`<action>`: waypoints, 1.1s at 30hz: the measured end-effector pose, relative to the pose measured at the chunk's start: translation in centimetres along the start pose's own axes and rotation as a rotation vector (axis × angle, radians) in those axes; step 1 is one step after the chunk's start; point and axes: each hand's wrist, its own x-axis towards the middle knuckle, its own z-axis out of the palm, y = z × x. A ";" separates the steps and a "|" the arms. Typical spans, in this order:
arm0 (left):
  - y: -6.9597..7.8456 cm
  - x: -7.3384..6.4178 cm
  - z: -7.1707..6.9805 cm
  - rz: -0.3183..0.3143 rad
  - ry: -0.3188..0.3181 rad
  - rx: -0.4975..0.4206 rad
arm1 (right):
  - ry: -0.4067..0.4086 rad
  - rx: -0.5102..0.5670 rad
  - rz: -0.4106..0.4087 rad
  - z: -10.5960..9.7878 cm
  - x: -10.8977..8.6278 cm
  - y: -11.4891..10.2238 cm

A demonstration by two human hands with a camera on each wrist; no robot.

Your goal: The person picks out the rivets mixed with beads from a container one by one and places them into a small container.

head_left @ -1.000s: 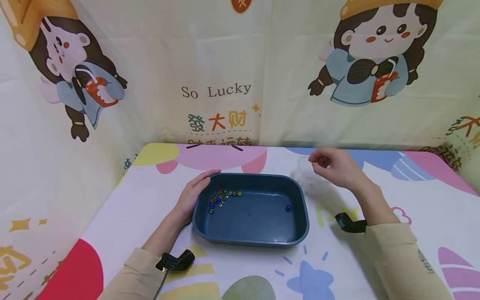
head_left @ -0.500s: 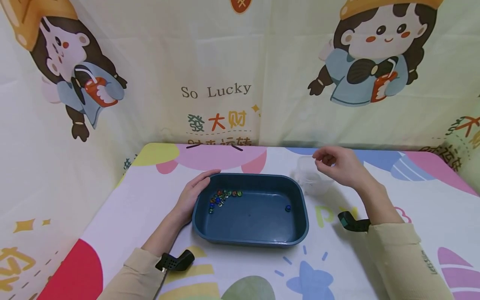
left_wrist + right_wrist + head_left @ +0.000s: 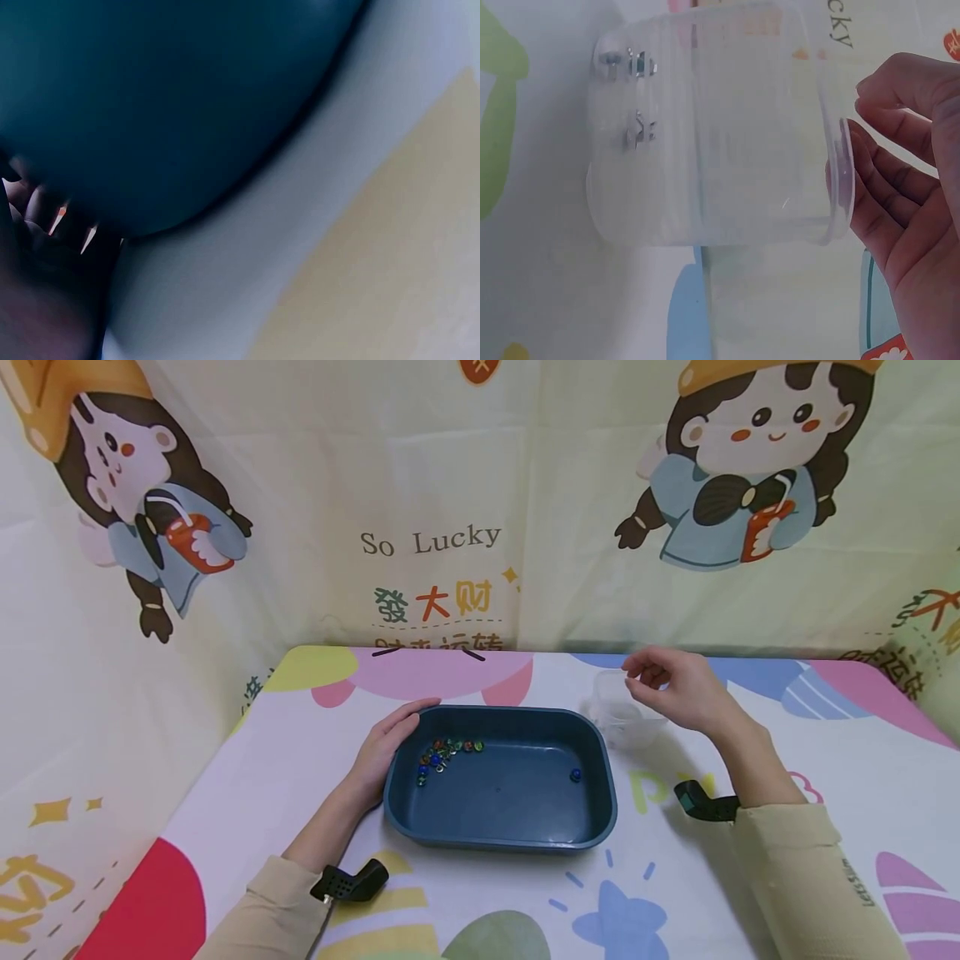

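A dark blue plastic tray (image 3: 499, 814) stands on the table. Colourful marbles (image 3: 435, 760) cluster in its back left corner, and one blue marble (image 3: 576, 775) lies near its right wall. My left hand (image 3: 381, 752) holds the tray round its back left corner; in the left wrist view its fingers are dark behind the tray wall. Beside the tray's back right corner is a clear plastic tub (image 3: 742, 150) with small silvery pieces (image 3: 639, 129) at its bottom. Above the tub's rim is my right hand (image 3: 678, 693), its fingers loosely bent, thumb and forefinger apart with nothing seen between them.
A patterned cloth (image 3: 517, 910) covers the table. At its far edge hangs a printed curtain (image 3: 450, 460), which also runs along the left side. A black wrist camera (image 3: 705, 802) sticks out from the right wrist, and another wrist camera (image 3: 351, 881) from the left.
The right hand has shifted slightly right and back over the tub, and its thumb and forefinger have parted a little. The left hand, tray and marbles stay as they were.
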 end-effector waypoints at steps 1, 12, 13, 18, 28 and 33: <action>0.0 0.0 0.0 0.001 0.000 -0.004 | 0.001 0.003 0.001 0.0 0.0 -0.1; 0.1 0.0 -0.1 -0.003 -0.006 -0.030 | 0.014 0.034 -0.048 -0.1 1.3 -1.6; 0.1 0.0 -0.1 -0.001 -0.006 -0.030 | 0.018 0.037 -0.058 0.0 1.4 -1.8; 0.1 0.0 -0.1 0.007 -0.013 -0.030 | 0.021 0.054 -0.093 0.1 2.3 -2.7; 0.1 -0.1 0.0 0.003 -0.003 -0.026 | -0.026 0.075 -0.143 0.7 3.5 -4.3; 0.1 -0.1 0.0 -0.004 -0.004 -0.024 | -0.040 0.080 -0.162 1.2 3.9 -4.8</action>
